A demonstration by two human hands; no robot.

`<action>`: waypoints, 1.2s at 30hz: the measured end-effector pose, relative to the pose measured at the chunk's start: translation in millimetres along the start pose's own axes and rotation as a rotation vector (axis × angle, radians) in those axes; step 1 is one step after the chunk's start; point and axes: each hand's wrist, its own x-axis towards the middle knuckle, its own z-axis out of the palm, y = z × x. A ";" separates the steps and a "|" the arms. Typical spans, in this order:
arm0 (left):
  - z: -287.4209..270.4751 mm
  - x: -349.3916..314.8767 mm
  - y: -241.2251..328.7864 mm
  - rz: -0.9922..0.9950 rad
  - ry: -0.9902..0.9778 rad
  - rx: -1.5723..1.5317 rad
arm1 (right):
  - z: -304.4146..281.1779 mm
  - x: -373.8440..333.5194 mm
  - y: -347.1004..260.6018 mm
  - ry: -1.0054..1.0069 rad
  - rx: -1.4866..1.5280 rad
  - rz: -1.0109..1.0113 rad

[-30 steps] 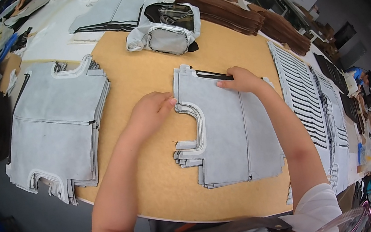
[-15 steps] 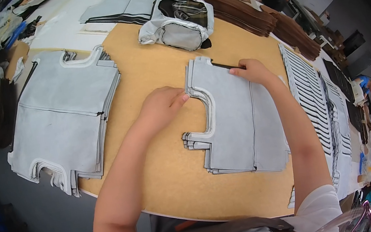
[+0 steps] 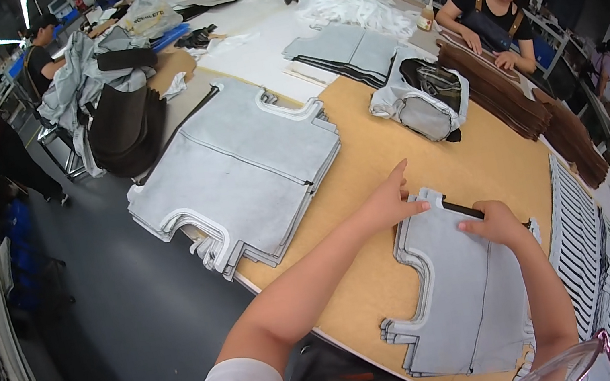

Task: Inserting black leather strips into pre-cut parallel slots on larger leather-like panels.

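A stack of flat grey fabric panels (image 3: 455,303) with a U-shaped, white-bound cutout lies on the tan board in front of me. My right hand (image 3: 500,225) is closed on its far edge, thumb on top and fingers down behind. At the stack's far left corner, my left hand (image 3: 387,202) has its index finger stretched out and its thumb apart, beside the corner tab; its other fingers are partly hidden. To the left, a larger stack of similar grey panels (image 3: 236,170) has two bound cutouts and a dark seam across it.
Beyond the board stands a white bag (image 3: 420,105) with dark contents. Brown stacked strips (image 3: 496,91) run along the right, near a co-worker (image 3: 491,19) at the table. Striped pieces (image 3: 579,240) lie at the right edge. Dark rolled material (image 3: 127,132) sits at far left.
My view has swung left, showing more of the room. My left hand has shifted from the stack's left side to its far corner, index finger now extended. My right hand stays at the far edge.
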 end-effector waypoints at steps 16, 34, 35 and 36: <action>-125.6 -141.5 75.6 0.439 0.924 -0.800 | -110.5 -61.5 -251.7 1.146 -0.141 -1.261; -154.4 -144.3 -4.8 0.578 1.519 0.845 | 24.8 -253.8 232.9 0.537 -0.143 0.515; -124.5 -131.7 7.5 0.565 1.398 0.811 | 25.5 -256.0 247.3 0.586 -0.127 0.504; -100.4 -118.9 17.9 0.603 1.298 0.749 | 26.4 -256.0 260.0 0.642 -0.102 0.486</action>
